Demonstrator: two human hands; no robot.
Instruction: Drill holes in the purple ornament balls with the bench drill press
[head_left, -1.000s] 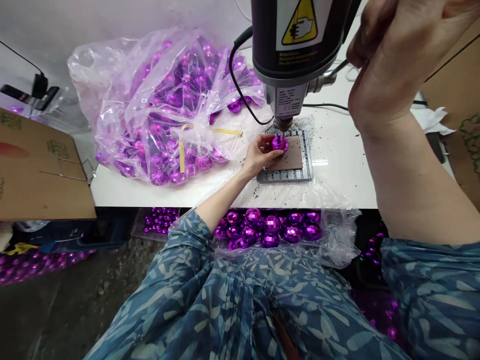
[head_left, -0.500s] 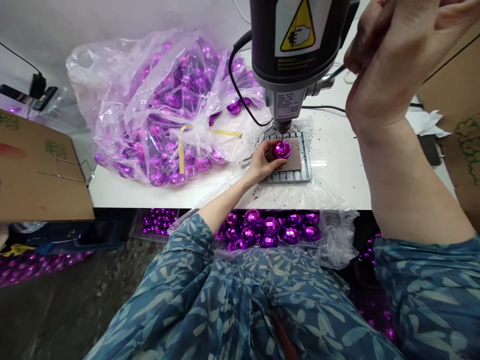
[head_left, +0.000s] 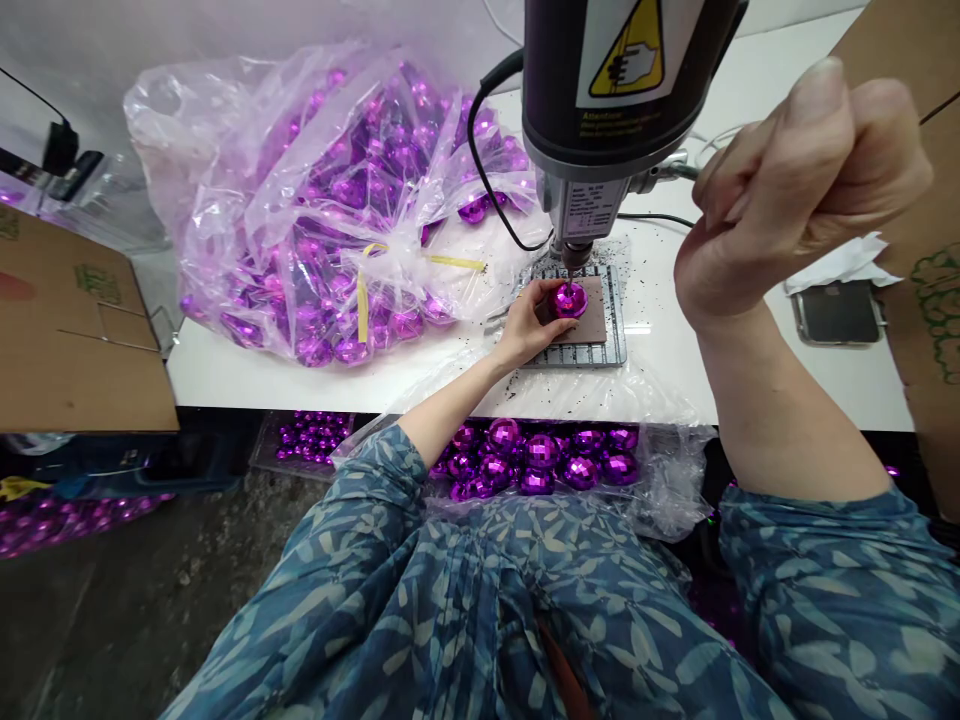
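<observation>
Under the chuck of a black drill press (head_left: 615, 110), my left hand (head_left: 529, 325) grips a shiny purple mirror ball (head_left: 568, 299). The ball rests on a brown pad (head_left: 592, 325) over the grey slotted base plate (head_left: 616, 350). The drill bit (head_left: 570, 272) comes down to the top of the ball; whether its tip is inside I cannot tell. On the right, my right hand (head_left: 802, 190) is closed in a fist around the feed lever (head_left: 679, 170) of the press. Most of the lever is hidden by my fingers.
A large clear bag (head_left: 300, 200) of purple balls fills the table's left side. More mirror balls (head_left: 540, 450) lie in plastic below the front edge, beside a tray of small purple balls (head_left: 311, 437). A phone (head_left: 838, 313) and cardboard boxes (head_left: 82, 330) flank the work. Dark shavings are scattered about.
My right hand has come down with the lever, and the phone at right now shows more fully. My left hand keeps the ball in place under the bit. The view has shifted slightly.
</observation>
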